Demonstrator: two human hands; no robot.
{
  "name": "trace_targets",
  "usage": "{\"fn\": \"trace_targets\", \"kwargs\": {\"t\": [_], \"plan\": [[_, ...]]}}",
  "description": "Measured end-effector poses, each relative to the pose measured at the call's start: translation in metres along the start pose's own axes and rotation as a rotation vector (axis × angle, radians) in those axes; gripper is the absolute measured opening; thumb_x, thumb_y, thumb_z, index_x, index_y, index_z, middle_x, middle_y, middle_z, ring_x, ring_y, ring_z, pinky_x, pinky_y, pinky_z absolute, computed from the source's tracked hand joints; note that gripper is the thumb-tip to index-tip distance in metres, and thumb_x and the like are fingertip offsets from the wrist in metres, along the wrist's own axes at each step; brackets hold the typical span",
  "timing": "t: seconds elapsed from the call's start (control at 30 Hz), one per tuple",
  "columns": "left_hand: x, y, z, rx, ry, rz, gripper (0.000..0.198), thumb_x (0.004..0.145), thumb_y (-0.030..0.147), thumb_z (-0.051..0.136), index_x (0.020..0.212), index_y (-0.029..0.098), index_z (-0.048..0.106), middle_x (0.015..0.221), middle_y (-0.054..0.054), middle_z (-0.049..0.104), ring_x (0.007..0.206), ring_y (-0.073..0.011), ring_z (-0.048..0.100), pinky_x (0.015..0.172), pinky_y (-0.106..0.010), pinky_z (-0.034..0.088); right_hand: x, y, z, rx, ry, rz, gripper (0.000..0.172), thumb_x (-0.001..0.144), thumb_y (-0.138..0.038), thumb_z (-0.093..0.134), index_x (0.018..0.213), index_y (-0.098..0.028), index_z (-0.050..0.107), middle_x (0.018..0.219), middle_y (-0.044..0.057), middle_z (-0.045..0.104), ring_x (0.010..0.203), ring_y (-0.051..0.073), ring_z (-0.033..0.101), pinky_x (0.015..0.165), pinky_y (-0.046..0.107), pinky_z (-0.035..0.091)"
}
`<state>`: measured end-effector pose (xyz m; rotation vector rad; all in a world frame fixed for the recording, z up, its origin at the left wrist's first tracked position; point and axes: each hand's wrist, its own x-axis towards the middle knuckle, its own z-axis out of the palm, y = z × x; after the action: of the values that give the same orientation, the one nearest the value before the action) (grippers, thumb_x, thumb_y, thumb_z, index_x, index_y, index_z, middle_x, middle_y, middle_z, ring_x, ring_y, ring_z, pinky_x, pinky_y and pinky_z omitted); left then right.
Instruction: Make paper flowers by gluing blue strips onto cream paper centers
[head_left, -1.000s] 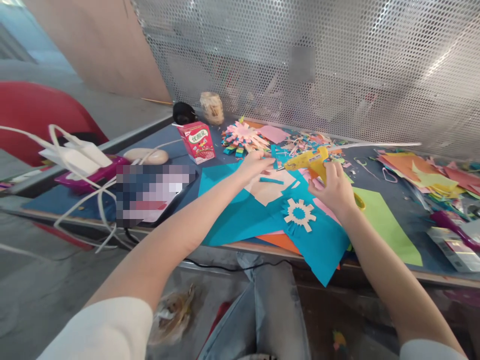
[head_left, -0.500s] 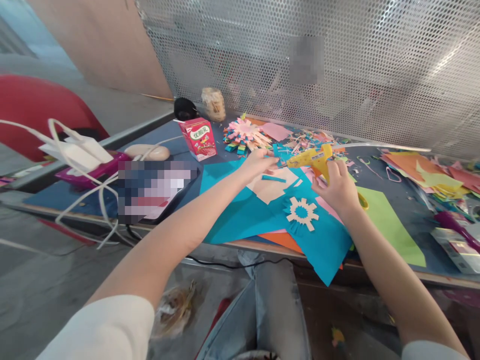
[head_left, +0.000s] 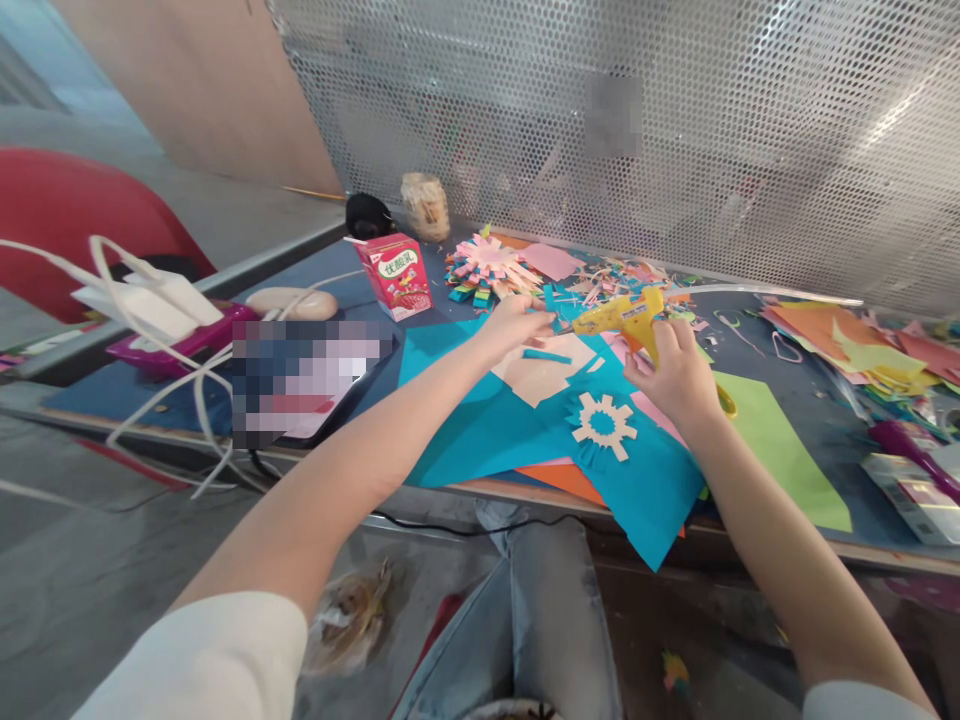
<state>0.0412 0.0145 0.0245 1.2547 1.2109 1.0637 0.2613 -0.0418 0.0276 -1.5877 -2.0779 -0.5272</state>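
My right hand grips a yellow hot glue gun, its nozzle pointing left toward my other hand. My left hand is pinched on a small strip of blue paper, close to the nozzle tip. Below them lies a cream paper piece with a blue strip on top. A cream paper ring with tabs around it rests on the large blue sheet. The handle of yellow scissors shows partly beside my right wrist.
A red drink carton, a jar and layered paper flowers stand toward the back. Paper scraps lie before the perforated metal panel. At left are a tablet and a purple power strip with white cables.
Almost nothing differs. Both hands keep their places, with the glue gun's nozzle still close to the blue strip; the view has shifted very slightly.
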Motion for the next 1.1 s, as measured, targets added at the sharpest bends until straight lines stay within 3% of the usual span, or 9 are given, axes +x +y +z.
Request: {"fn": "trace_targets", "kwargs": {"t": [0.17,0.53,0.8,1.1], "plan": [[-0.0037,0.0039,0.0003,-0.022,0.001,-0.019,0.009,0.079,0.017,0.06,0.076,0.016,0.052,0.08,-0.004,0.067,0.076,-0.015,0.065,0.063,-0.026,0.053,0.0001,-0.0002,-0.0013,0.023,-0.01,0.005,0.029,0.079,-0.037,0.044,0.099,-0.017,0.049,0.106,0.014,0.052,0.075,0.021,0.058,0.051,0.03,0.044],[-0.0058,0.0056,0.0006,-0.013,-0.003,-0.014,0.014,0.08,0.017,0.058,0.07,0.017,0.048,0.063,0.0,0.059,0.067,-0.0135,0.062,0.064,-0.029,0.054,0.0004,0.0007,-0.0017,0.009,-0.031,0.028,0.031,0.077,-0.036,0.045,0.099,-0.015,0.049,0.11,0.016,0.054,0.078,0.023,0.059,0.051,0.03,0.044],[-0.0054,0.0046,-0.0015,-0.06,0.014,-0.012,0.017,0.073,0.021,0.067,0.068,0.016,0.051,0.062,-0.001,0.06,0.071,-0.0148,0.063,0.069,-0.029,0.054,0.0,0.0005,-0.003,0.007,-0.041,0.031,0.029,0.077,-0.035,0.044,0.099,-0.016,0.049,0.108,0.014,0.052,0.077,0.022,0.059,0.051,0.03,0.044],[-0.0075,0.0067,-0.0001,-0.067,-0.005,-0.036,0.014,0.078,0.018,0.062,0.071,0.016,0.05,0.063,0.0,0.059,0.072,-0.0145,0.064,0.066,-0.027,0.053,0.0003,0.0006,-0.0026,0.02,-0.024,0.016,0.028,0.078,-0.034,0.043,0.099,-0.016,0.049,0.107,0.015,0.053,0.077,0.022,0.058,0.051,0.029,0.044]]}}
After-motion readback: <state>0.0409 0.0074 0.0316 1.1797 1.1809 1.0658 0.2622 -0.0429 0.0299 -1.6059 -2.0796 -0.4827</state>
